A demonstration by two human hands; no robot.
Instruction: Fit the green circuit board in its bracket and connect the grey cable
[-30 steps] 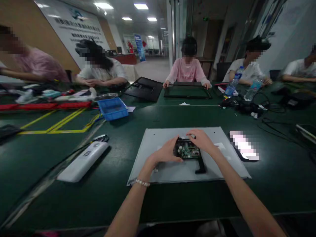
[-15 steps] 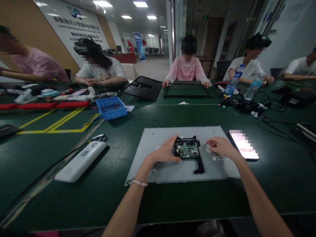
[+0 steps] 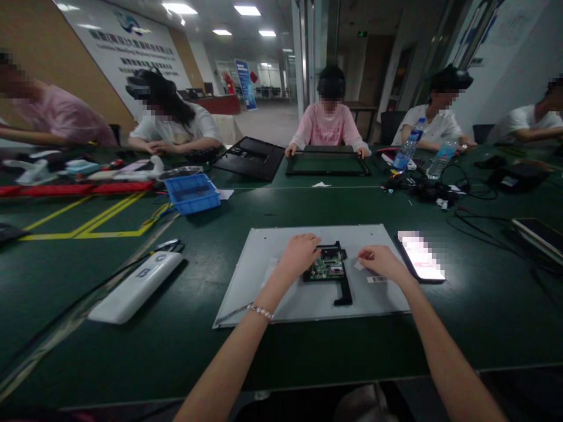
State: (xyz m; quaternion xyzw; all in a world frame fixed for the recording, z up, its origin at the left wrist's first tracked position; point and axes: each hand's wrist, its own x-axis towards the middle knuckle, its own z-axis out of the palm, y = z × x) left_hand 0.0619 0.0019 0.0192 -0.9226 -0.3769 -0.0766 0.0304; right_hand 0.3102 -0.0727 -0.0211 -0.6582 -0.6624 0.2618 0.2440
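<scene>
A grey metal panel (image 3: pixel 281 293) lies flat on the green table in front of me. On it sits a small green circuit board (image 3: pixel 329 266) in a black bracket with a leg toward me. My left hand (image 3: pixel 299 253) rests curled over the board's left edge and touches it. My right hand (image 3: pixel 382 261) lies on the panel to the right of the board, fingers pinched on a small white piece (image 3: pixel 359 265) of tape or label. A barcode sticker (image 3: pixel 376 279) is stuck on the panel just below that hand.
A lit phone (image 3: pixel 421 264) lies right of the panel. A white power bank (image 3: pixel 136 287) lies at left, a blue bin (image 3: pixel 192 193) farther back. Water bottles (image 3: pixel 404 153) and cables are at the right rear. Several other people sit around the table; one holds a black frame (image 3: pixel 326 164).
My right hand left the top of the board and moved right onto the panel, pinching a small white piece. My left hand shifted up over the board's left edge.
</scene>
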